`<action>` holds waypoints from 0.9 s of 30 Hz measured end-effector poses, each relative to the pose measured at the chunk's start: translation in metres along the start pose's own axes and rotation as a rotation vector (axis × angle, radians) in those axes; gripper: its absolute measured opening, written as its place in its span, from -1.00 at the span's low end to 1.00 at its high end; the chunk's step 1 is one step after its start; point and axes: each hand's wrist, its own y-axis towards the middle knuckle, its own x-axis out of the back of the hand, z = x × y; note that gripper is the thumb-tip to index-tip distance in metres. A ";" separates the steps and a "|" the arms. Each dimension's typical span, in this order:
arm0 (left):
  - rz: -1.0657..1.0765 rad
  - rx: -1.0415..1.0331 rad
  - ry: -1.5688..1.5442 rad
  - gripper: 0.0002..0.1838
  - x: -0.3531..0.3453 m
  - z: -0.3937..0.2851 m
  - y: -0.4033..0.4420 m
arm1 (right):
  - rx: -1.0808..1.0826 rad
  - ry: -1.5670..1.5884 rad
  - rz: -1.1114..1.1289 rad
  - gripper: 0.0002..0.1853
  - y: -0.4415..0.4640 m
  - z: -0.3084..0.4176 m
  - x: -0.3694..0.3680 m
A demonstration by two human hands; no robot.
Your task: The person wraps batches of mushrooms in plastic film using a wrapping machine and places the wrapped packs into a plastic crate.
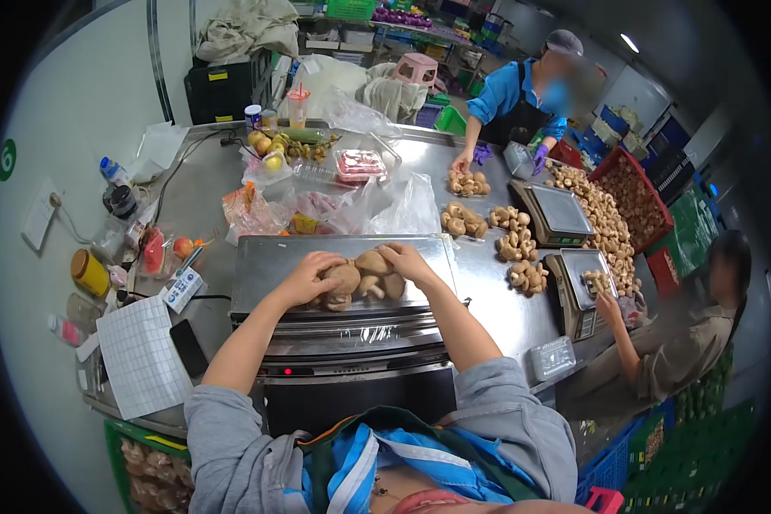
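A cluster of brown mushrooms lies on the metal top of a wrapping machine, directly ahead of me. My left hand rests on the cluster's left side, its fingers curved over a large cap. From the right, my right hand touches the upper right caps with its fingertips. Both hands are closed around the mushrooms, one on each side. Below them, clear film stretches across the machine's front, above a small red light.
Mushroom piles, two scales and a clear tray stand right. Two co-workers handle mushrooms there. Plastic bags and fruit lie behind the machine. Paper and a phone are left.
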 end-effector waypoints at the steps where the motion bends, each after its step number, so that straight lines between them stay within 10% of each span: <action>1: 0.003 0.002 0.002 -0.53 0.001 -0.003 0.000 | -0.001 0.004 0.000 -0.56 0.000 -0.001 0.003; 17: -0.121 0.023 0.047 -0.46 -0.013 -0.005 -0.003 | 0.207 -0.773 -0.280 -0.39 -0.033 0.035 -0.053; 27: -0.242 0.090 -0.018 -0.46 -0.020 -0.001 0.000 | 0.085 -0.434 0.052 -0.37 -0.013 0.013 -0.023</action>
